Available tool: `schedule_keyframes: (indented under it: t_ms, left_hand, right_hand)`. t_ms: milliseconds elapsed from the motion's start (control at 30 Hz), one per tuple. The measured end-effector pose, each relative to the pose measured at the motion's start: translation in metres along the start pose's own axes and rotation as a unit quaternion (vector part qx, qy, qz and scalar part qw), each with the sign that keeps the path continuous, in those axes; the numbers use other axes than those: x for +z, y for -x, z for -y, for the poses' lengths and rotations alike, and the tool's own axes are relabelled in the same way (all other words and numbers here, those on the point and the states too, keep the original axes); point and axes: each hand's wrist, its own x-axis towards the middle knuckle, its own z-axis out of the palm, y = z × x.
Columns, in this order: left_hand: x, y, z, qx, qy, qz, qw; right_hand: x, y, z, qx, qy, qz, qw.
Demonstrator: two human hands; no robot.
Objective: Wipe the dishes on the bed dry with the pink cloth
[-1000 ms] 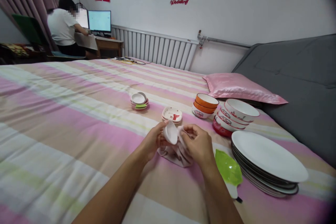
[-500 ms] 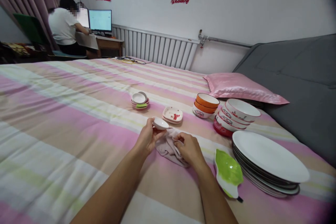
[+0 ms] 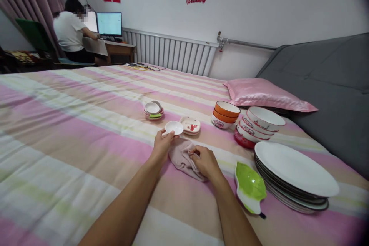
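Note:
My left hand grips a small white dish by its near edge, its hollow side facing up toward me. My right hand pinches a crumpled pale pink cloth, which hangs down to the bedspread between both hands. Just beyond the held dish lie squarish white dishes with a red picture, stacked together. Farther left stands a little pile of small bowls, with a green piece at its front. A green leaf-shaped dish rests to the right of my right forearm.
On the right are a stack of large white oval plates, a stack of white and red bowls and a stack of orange bowls. A pink pillow leans by the grey headboard. A person sits at a desk far left.
My left hand has turned the small white dish so more of its inside shows, and raised it slightly. My right hand keeps hold of the cloth, nearly in place.

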Motion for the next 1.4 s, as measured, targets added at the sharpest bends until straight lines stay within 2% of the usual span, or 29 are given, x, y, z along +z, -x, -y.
schedule_keyframes:
  t_ms: [100,267,400,533,733,900,1000,1233,1400]
  left_hand:
    - [-0.001,-0.002,0.003,0.021,-0.006,0.010,1.000]
    - [-0.003,0.001,0.007,0.046,-0.032,0.119,0.991]
    - [-0.004,0.004,0.014,0.014,-0.031,0.167,0.985]
    - [-0.003,0.004,0.019,-0.024,-0.046,0.189,0.981]
    - [-0.003,0.006,0.015,-0.052,-0.105,0.173,0.978]
    - [-0.008,0.006,0.010,-0.042,-0.117,0.109,0.986]
    - [-0.011,0.004,0.009,-0.047,-0.108,0.090,0.989]
    - [-0.015,0.005,0.000,-0.057,-0.073,0.081,0.992]
    - [-0.018,0.002,-0.004,-0.066,-0.059,0.077,0.993]
  right_hand:
    - [0.002,-0.002,-0.001,-0.005,-0.035,-0.022,0.999]
    - [0.002,-0.003,0.001,-0.067,-0.136,-0.065,0.986]
    - [0.003,-0.003,0.003,-0.129,-0.134,-0.065,0.980]
    - [0.005,-0.004,0.003,-0.138,-0.097,-0.096,0.981]
    - [0.010,-0.006,-0.002,-0.150,-0.088,-0.175,0.969]
    - [0.017,-0.015,-0.016,-0.144,-0.047,-0.278,0.948]
    - [0.025,-0.022,-0.022,-0.147,0.001,-0.324,0.935]
    - [0.040,-0.053,-0.011,-0.137,0.113,-0.367,0.913]
    - [0.044,-0.078,-0.002,-0.120,0.179,-0.342,0.915]
